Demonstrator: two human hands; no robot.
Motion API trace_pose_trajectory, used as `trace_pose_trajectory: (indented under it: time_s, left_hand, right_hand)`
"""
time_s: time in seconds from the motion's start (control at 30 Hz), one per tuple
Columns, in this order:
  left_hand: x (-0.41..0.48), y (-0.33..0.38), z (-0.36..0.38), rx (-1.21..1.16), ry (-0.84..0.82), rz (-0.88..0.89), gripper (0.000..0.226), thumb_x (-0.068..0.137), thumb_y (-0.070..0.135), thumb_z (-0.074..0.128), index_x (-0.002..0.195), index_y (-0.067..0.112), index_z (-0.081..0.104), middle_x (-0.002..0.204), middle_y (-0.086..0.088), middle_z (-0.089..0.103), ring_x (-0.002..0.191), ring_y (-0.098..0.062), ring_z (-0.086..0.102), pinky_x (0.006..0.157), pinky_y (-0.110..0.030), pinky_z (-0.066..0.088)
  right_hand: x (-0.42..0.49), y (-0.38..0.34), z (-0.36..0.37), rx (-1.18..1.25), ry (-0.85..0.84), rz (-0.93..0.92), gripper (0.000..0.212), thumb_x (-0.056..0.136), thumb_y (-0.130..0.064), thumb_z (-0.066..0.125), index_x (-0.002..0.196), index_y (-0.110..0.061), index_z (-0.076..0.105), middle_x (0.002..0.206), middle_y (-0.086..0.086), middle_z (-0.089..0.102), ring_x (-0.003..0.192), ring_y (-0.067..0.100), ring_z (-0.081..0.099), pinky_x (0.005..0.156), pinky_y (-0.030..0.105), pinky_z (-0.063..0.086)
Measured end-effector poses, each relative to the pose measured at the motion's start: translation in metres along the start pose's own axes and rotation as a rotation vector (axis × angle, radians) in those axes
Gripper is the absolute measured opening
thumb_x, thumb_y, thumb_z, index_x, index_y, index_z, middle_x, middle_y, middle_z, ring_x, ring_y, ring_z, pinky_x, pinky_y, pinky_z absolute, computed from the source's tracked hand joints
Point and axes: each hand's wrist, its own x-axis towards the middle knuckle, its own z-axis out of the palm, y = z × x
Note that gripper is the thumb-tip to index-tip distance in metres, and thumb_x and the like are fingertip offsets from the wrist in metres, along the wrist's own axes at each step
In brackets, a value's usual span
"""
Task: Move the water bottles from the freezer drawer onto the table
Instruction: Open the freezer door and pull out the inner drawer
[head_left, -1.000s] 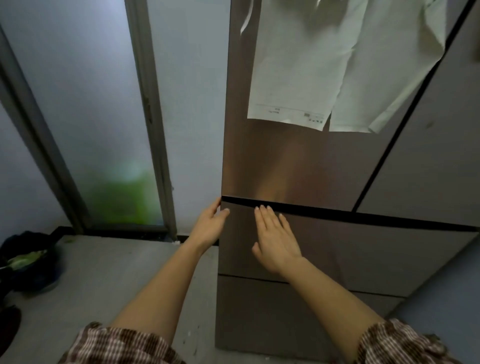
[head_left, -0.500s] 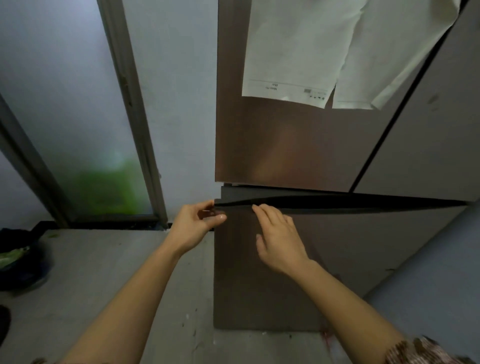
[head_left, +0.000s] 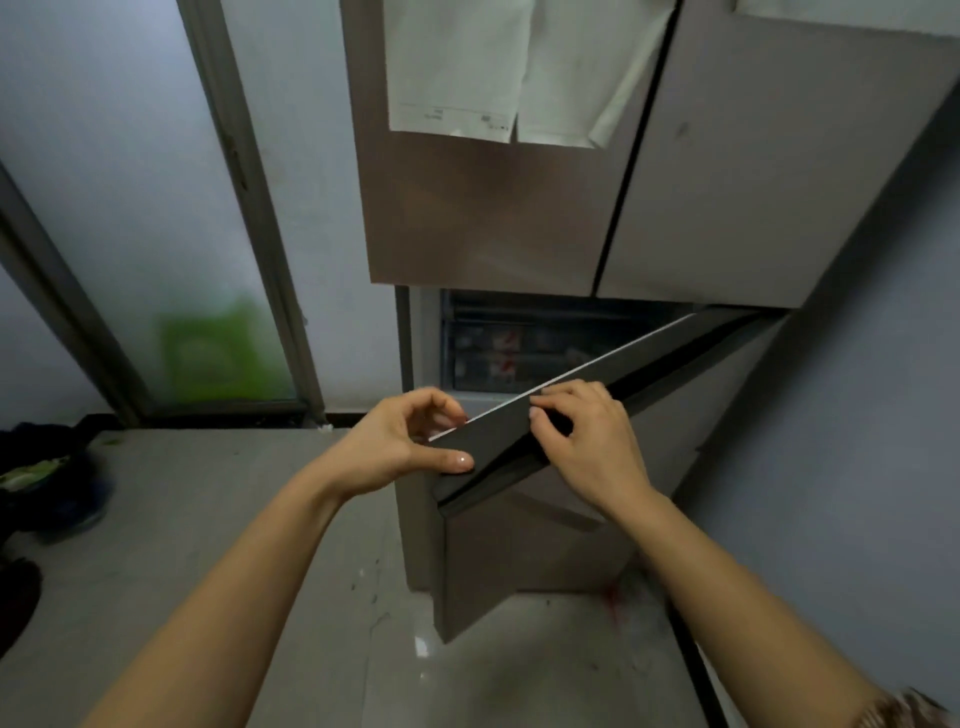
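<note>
The head view looks down at the lower part of a brown refrigerator. The left hand grips the free left corner of the freezer door: its thumb lies flat on the front face and its fingers curl over the top edge behind the panel. The right hand sits just beside it on the same edge, fingers curled over the dark top strip, thumb tip pressed against it. The door stands ajar, its left side swung away from the cabinet and its right side close to the body. Through the gap, freezer drawers show stacked in the dim compartment, with blurred red and white marks behind their clear fronts. Whether those are the water bottles I cannot tell; no bottle shows plainly. Above, two closed upper doors carry hanging sheets of paper. To the left is a frosted glass panel with a green blur behind it. The grey floor holds dark bundles at the far left and a reddish stain by the refrigerator's base. A checked sleeve shows at the lower right corner.
</note>
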Motion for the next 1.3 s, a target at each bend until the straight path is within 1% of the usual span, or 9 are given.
trace_pose_trajectory:
  time_s: [0.17, 0.33, 0.47, 0.53, 0.7, 0.8, 0.93, 1.1, 1.3]
  left_hand:
    - [-0.040, 0.021, 0.091, -0.045, 0.031, -0.027, 0.040, 0.068, 0.009, 0.081, 0.104, 0.015, 0.064, 0.076, 0.004, 0.073, 0.073, -0.007, 0.069, 0.068, -0.017, 0.054]
    - [-0.068, 0.033, 0.201, 0.020, -0.059, -0.153, 0.078, 0.070, 0.036, 0.080, 0.140, 0.028, 0.044, 0.126, 0.019, 0.053, 0.116, 0.000, 0.052, 0.095, -0.019, 0.040]
    - [-0.068, 0.045, 0.276, 0.037, -0.239, -0.129, 0.090, 0.075, 0.044, 0.076, 0.149, 0.024, 0.030, 0.145, 0.019, 0.040, 0.132, 0.000, 0.039, 0.113, -0.027, 0.031]
    - [-0.062, 0.051, 0.305, 0.159, -0.256, -0.068, 0.095, 0.077, 0.050, 0.071, 0.152, 0.028, 0.017, 0.149, 0.020, 0.025, 0.137, 0.005, 0.021, 0.114, -0.023, 0.018]
    - [-0.007, 0.076, 0.349, 0.491, -0.211, 0.178, 0.067, 0.099, 0.018, 0.046, 0.153, 0.024, 0.007, 0.161, 0.006, -0.002, 0.147, -0.010, -0.002, 0.116, -0.024, 0.003]
    - [0.034, 0.094, 0.371, 0.815, -0.276, 0.264, 0.077, 0.093, -0.002, 0.040, 0.153, 0.029, 0.002, 0.161, 0.004, -0.008, 0.149, -0.020, -0.009, 0.122, -0.040, 0.006]
    - [0.073, 0.108, 0.399, 1.072, -0.351, 0.310, 0.089, 0.083, -0.009, 0.038, 0.152, 0.033, 0.000, 0.161, 0.007, -0.010, 0.149, -0.022, -0.009, 0.119, -0.050, 0.016]
    - [0.105, 0.113, 0.431, 1.114, -0.379, 0.353, 0.090, 0.082, -0.009, 0.038, 0.152, 0.031, -0.002, 0.161, 0.008, -0.007, 0.149, -0.020, -0.004, 0.120, -0.047, 0.013]
    - [0.122, 0.106, 0.450, 1.101, -0.409, 0.375, 0.090, 0.081, -0.010, 0.036, 0.152, 0.032, -0.001, 0.162, 0.009, -0.004, 0.149, -0.024, -0.004, 0.121, -0.048, 0.011]
  right_hand:
    - [-0.071, 0.029, -0.064, 0.040, -0.027, -0.006, 0.022, 0.087, -0.018, 0.060, 0.103, -0.013, 0.074, 0.111, 0.000, 0.072, 0.104, 0.016, 0.061, 0.095, 0.030, 0.045]
    - [-0.130, 0.077, -0.137, 0.202, -0.101, 0.157, 0.025, 0.083, -0.018, 0.070, 0.108, -0.013, 0.072, 0.119, 0.002, 0.068, 0.118, 0.010, 0.057, 0.103, 0.019, 0.036]
    - [-0.162, 0.113, -0.190, 0.188, -0.206, 0.263, 0.037, 0.085, -0.020, 0.069, 0.120, -0.008, 0.065, 0.133, 0.003, 0.058, 0.132, 0.011, 0.045, 0.114, 0.032, 0.030]
    - [-0.175, 0.128, -0.212, 0.135, -0.225, 0.291, 0.037, 0.087, -0.018, 0.066, 0.122, -0.008, 0.063, 0.135, 0.003, 0.057, 0.131, 0.012, 0.046, 0.112, 0.026, 0.030]
    - [-0.192, 0.159, -0.254, -0.038, -0.238, 0.382, 0.037, 0.091, -0.017, 0.059, 0.126, -0.008, 0.060, 0.137, 0.002, 0.054, 0.128, 0.014, 0.049, 0.109, 0.023, 0.031]
    - [-0.194, 0.170, -0.272, -0.147, -0.238, 0.449, 0.035, 0.092, -0.018, 0.055, 0.125, -0.008, 0.061, 0.137, 0.005, 0.055, 0.129, 0.021, 0.049, 0.109, 0.027, 0.034]
    - [-0.196, 0.184, -0.279, -0.332, -0.223, 0.494, 0.023, 0.091, -0.017, 0.047, 0.095, -0.001, 0.063, 0.112, 0.017, 0.065, 0.104, 0.035, 0.059, 0.085, 0.034, 0.046]
    - [-0.195, 0.203, -0.285, -0.636, -0.205, 0.501, 0.022, 0.089, -0.011, 0.050, 0.108, -0.004, 0.057, 0.112, 0.015, 0.062, 0.100, 0.032, 0.060, 0.076, 0.033, 0.045]
    - [-0.198, 0.238, -0.294, -0.734, -0.112, 0.518, 0.014, 0.089, -0.009, 0.051, 0.099, -0.005, 0.059, 0.103, 0.013, 0.064, 0.093, 0.027, 0.061, 0.070, 0.030, 0.042]
